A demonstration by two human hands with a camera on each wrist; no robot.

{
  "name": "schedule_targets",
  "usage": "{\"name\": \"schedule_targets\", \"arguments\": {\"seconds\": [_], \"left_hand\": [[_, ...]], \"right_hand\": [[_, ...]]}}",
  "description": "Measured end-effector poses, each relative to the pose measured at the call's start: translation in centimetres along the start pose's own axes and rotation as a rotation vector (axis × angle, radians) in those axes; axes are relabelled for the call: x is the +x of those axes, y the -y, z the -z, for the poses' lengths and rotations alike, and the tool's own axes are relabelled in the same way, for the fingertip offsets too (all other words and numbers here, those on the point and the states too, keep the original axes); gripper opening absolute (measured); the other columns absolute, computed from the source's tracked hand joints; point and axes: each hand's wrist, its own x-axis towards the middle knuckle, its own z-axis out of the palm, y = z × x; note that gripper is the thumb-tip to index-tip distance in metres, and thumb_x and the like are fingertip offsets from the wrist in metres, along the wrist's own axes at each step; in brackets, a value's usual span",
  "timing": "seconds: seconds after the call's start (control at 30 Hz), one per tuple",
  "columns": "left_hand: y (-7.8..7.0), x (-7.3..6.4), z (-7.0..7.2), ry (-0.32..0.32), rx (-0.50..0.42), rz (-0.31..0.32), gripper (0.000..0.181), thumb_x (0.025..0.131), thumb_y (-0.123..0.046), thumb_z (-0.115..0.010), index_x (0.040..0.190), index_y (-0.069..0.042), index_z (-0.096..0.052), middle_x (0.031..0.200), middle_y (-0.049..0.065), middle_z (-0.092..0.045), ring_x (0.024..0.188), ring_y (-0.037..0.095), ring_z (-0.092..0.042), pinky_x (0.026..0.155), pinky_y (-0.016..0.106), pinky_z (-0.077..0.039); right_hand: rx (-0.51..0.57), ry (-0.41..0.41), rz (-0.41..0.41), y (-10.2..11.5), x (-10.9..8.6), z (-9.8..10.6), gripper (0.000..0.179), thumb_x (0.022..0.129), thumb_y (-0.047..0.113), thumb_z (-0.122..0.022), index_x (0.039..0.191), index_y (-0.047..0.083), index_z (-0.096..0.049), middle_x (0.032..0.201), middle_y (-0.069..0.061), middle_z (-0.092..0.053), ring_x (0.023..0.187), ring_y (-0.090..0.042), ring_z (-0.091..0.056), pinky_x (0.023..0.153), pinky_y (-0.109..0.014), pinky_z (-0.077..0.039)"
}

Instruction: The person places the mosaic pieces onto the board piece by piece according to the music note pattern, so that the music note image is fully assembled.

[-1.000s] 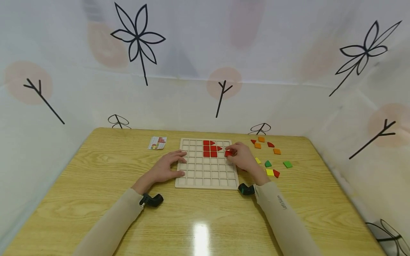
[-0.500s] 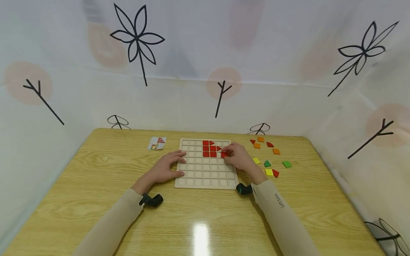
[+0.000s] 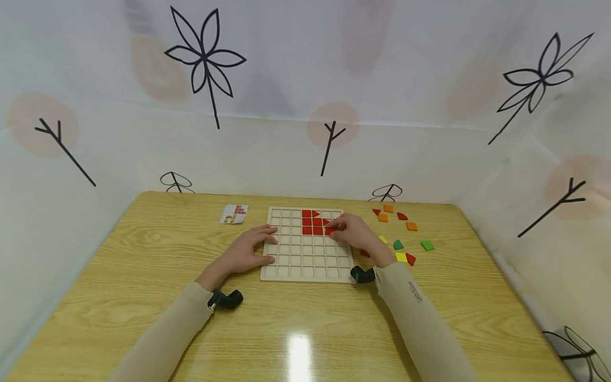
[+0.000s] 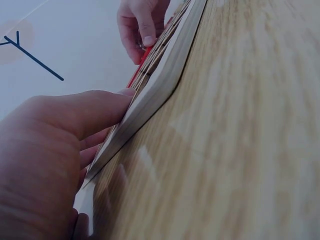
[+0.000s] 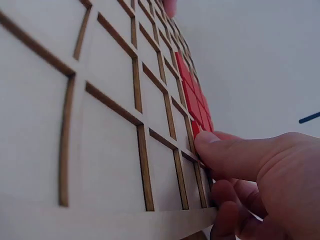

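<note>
A pale wooden grid board [image 3: 307, 272] lies on the table. Red tiles [image 3: 313, 222], squares and pointed pieces, fill several cells near its far side. My right hand [image 3: 357, 233] reaches over the board's right edge and pinches a red tile [image 3: 329, 232] at the cell right of the lowest red row. The thumb covers much of that tile in the right wrist view, where a red sliver [image 5: 195, 128] shows beside the thumb tip. At the board's left edge rests my left hand [image 3: 245, 249], fingers spread, its fingertips and thumb touching the rim.
A small printed card [image 3: 234, 214] lies left of the board. Loose pieces are scattered to the right: orange squares [image 3: 411, 226], a green square [image 3: 427, 245], a yellow square [image 3: 401, 257] and rounded red pieces [image 3: 402, 216]. A patterned cloth [image 3: 267, 159] hangs behind the table.
My right hand has moved left with the red tile, from the board's right edge to beside the lowest red row. The left hand has stayed in place.
</note>
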Motion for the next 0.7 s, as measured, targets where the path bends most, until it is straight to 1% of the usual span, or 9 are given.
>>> {"name": "schedule_targets", "arguments": {"seconds": [0.07,0.13,0.33,0.4,0.57,0.7], "left_hand": [[0.03,0.0,-0.06,0.003,0.002,0.0,0.037,0.091,-0.031,-0.074,0.121,-0.009,-0.067,0.152,0.011,-0.045,0.145,0.031,-0.031,0.115,0.056,-0.026],[0.06,0.01,-0.12,0.003,0.004,-0.004,0.037,0.091,-0.031,-0.074,0.121,-0.01,-0.066,0.152,0.011,-0.045,0.145,0.032,-0.031,0.115,0.056,-0.027],[-0.19,0.03,-0.01,-0.005,-0.004,-0.011,0.037,0.091,-0.03,-0.074,0.12,-0.009,-0.067,0.152,0.012,-0.045,0.144,0.034,-0.032,0.114,0.058,-0.026],[-0.21,0.03,0.04,-0.003,-0.007,-0.001,0.037,0.09,-0.03,-0.074,0.12,-0.008,-0.067,0.152,0.011,-0.045,0.145,0.033,-0.031,0.115,0.057,-0.025],[-0.06,0.03,-0.01,0.002,-0.004,0.02,0.038,0.09,-0.031,-0.074,0.12,-0.009,-0.067,0.153,0.008,-0.045,0.146,0.03,-0.03,0.116,0.054,-0.024],[-0.17,0.05,0.03,0.003,-0.003,0.016,0.038,0.09,-0.031,-0.075,0.12,-0.009,-0.067,0.152,0.009,-0.045,0.146,0.03,-0.03,0.116,0.055,-0.024]], "right_hand": [[0.042,0.016,-0.015,-0.12,0.11,0.01,0.028,0.096,0.012,-0.068,0.123,0.007,-0.071,0.104,-0.007,-0.061,0.087,-0.023,-0.053,0.073,-0.034,-0.046],[0.061,0.031,-0.017,-0.21,0.23,0.01,0.028,0.096,0.012,-0.067,0.124,0.006,-0.07,0.104,-0.007,-0.062,0.087,-0.023,-0.052,0.073,-0.034,-0.046],[0.049,0.063,-0.01,-0.17,0.58,-0.03,0.026,0.097,0.011,-0.066,0.123,0.006,-0.068,0.106,-0.008,-0.062,0.092,-0.025,-0.053,0.083,-0.038,-0.047],[0.053,0.069,-0.01,-0.09,0.64,-0.03,0.025,0.097,0.01,-0.065,0.122,0.007,-0.068,0.107,-0.009,-0.062,0.093,-0.026,-0.053,0.084,-0.039,-0.047],[0.063,0.068,-0.019,0.22,0.55,0.0,0.023,0.097,0.008,-0.064,0.12,0.007,-0.069,0.106,-0.009,-0.06,0.091,-0.026,-0.051,0.08,-0.038,-0.046],[0.064,0.062,-0.028,0.37,0.44,-0.06,0.022,0.097,0.007,-0.064,0.119,0.007,-0.069,0.106,-0.01,-0.06,0.091,-0.026,-0.051,0.08,-0.038,-0.046]]}}
